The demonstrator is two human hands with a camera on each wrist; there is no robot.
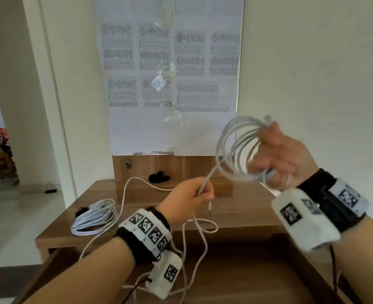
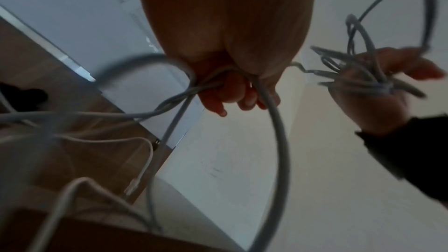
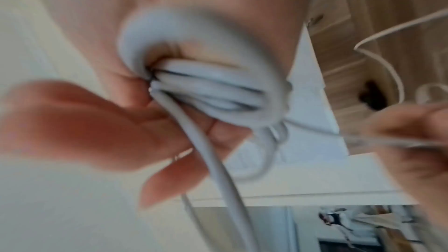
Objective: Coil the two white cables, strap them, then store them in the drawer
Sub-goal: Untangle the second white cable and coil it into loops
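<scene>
My right hand point(image 1: 277, 156) is raised above the wooden table and grips a coil of white cable point(image 1: 236, 148) with several loops; the bundle fills its palm in the right wrist view point(image 3: 206, 91). My left hand point(image 1: 192, 196) pinches the loose run of that same cable point(image 1: 205, 185), which slopes up to the coil. The free length point(image 1: 194, 244) hangs down in loops over the table's front. A second white cable point(image 1: 95, 218) lies coiled on the table at the left, a black strap point(image 1: 81, 211) at its far end. Another black strap point(image 1: 159, 177) lies at the back.
The wooden table point(image 1: 242, 216) stands against a white wall with printed sheets point(image 1: 170, 62) taped on it. A wooden box-like back panel point(image 1: 150, 165) rises behind the table. A doorway and floor open to the left.
</scene>
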